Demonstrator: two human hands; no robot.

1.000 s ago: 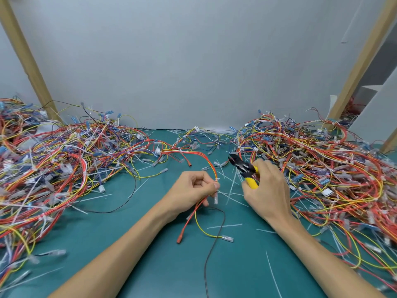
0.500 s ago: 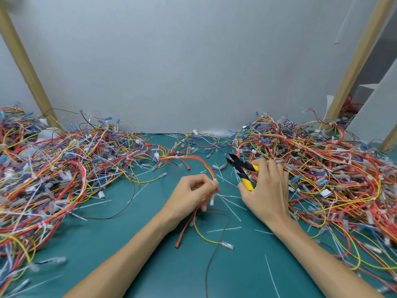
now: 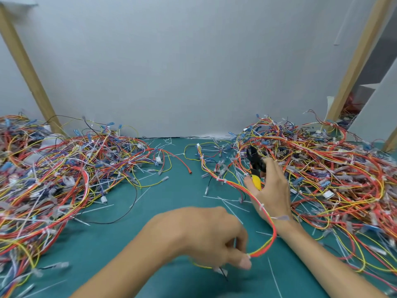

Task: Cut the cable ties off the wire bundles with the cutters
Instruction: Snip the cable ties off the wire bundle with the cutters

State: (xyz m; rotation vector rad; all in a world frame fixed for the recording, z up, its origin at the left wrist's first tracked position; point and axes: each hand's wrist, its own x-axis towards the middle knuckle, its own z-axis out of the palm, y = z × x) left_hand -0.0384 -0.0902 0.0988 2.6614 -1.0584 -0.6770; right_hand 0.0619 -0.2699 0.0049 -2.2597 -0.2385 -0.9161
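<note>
Our left hand (image 3: 204,237) pinches a red-and-yellow wire bundle (image 3: 273,235); beyond it, our right hand (image 3: 274,194) grips yellow-handled black cutters (image 3: 255,167).

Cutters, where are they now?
Head view, right of centre: the cutters are held in the right hand, tips pointing up, at the inner edge of the right wire pile.

A teal mat (image 3: 176,190) fills the lower frame. Behind it stands a pale grey wall (image 3: 193,61), flanked by a slanted left wooden post (image 3: 28,67) and right wooden post (image 3: 358,61).
</note>
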